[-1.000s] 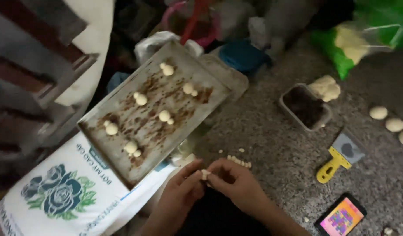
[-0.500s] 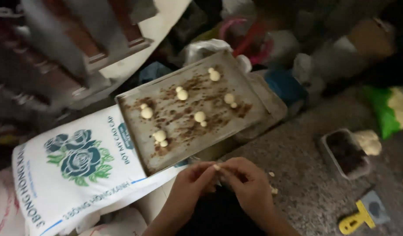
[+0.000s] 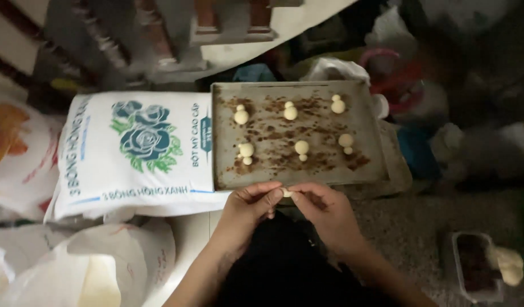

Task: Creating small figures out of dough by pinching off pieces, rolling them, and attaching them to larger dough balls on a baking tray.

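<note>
Counting six dough figures (image 3: 291,111) already set on the tray (image 3: 371,152), a seventh dough bit (image 3: 286,193) was pinched between left hand (image 3: 251,206) and right hand (image 3: 323,211) just below it, room remaining.

Dim, grainy view; right side blurred, dark; centre brighter, sharper.

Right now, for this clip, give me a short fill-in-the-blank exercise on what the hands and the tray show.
1. The left hand and right hand pinch one small piece of dough between their ____.
2. The metal baking tray holds ____ shaped dough pieces, set in two rows.
3. To the left of the tray lies a white sack printed with blue ____.
4. The tray lies ____ the hands, farther from the person.

Missing words: fingertips; six; roses; beyond
</note>
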